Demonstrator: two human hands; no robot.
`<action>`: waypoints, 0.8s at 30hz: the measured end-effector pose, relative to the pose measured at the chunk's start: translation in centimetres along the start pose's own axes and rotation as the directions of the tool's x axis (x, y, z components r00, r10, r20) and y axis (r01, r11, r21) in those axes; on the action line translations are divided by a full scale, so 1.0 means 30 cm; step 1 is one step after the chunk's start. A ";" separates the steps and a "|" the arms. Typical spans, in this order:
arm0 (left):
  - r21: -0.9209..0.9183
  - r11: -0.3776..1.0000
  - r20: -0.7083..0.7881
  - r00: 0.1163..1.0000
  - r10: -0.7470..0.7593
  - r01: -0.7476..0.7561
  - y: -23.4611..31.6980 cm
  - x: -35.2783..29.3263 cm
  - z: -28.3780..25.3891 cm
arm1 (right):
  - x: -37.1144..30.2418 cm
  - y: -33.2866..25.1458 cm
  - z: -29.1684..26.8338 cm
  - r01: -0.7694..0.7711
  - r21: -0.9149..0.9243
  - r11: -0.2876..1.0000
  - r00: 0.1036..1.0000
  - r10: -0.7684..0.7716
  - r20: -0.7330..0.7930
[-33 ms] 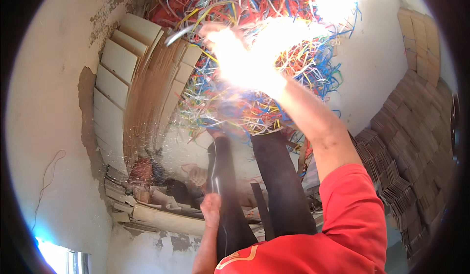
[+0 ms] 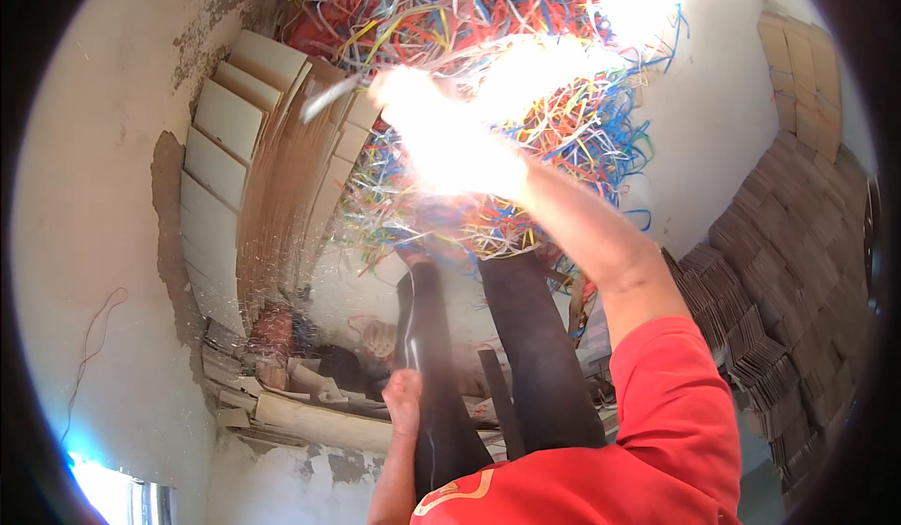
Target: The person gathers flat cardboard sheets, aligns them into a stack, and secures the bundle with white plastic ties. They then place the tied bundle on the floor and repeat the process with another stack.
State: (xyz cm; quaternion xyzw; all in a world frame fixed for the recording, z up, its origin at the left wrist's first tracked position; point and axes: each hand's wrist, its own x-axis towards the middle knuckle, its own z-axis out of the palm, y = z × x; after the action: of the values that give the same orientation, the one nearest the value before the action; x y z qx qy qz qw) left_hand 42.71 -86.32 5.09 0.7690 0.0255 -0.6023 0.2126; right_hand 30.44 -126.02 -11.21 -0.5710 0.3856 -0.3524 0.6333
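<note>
Bright glare washes out my right hand (image 2: 408, 103), which is stretched over a tangled heap of plastic straps (image 2: 601, 140) in red, blue, yellow and white. From its left side juts a pale, narrow, flat piece (image 2: 330, 98), blurred, that travels with the hand. How the fingers sit around it is lost in the light. My left hand (image 2: 404, 398) is closed in a fist by my left leg, with nothing seen sticking out of it. Both legs (image 2: 540, 356), in black trousers, reach up to the strap heap.
A tall stack of flat boards (image 2: 216, 159) leans along the left wall. Folded brown cardboard (image 2: 788, 281) is piled along the right, with lighter cartons (image 2: 802, 84) beyond it. Low on the left lie scraps of board (image 2: 319, 417) beside a brick-like block (image 2: 270, 328).
My right hand has shifted slightly left and down, toward me, and the pale flat piece has moved with it. My left hand stays at the same place by the leg.
</note>
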 end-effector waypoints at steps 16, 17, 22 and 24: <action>-0.074 0.982 -0.054 0.984 0.170 -0.174 -0.026 -0.068 -0.005 | -0.641 -0.671 0.223 0.223 -0.057 0.973 0.894 -0.181 0.411; -0.107 0.984 -0.063 0.989 0.137 -0.143 -0.012 -0.073 0.001 | -0.636 -0.685 0.215 0.245 -0.076 0.966 0.889 -0.193 0.416; -0.173 0.983 -0.024 0.998 0.052 -0.055 0.050 -0.133 0.001 | -0.609 -0.588 0.100 0.265 -0.414 0.871 0.964 -0.254 0.084; -0.118 0.991 -0.047 0.997 0.063 -0.068 0.034 -0.135 0.000 | -0.566 -0.577 0.018 -0.201 -0.128 0.971 0.971 0.181 -0.155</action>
State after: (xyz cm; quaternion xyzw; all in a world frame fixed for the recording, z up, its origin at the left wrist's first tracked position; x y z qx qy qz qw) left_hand 41.89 -86.37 9.19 0.7683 0.0410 -0.5755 0.2773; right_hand 23.10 -112.43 7.49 -0.5486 0.5071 -0.3010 0.5928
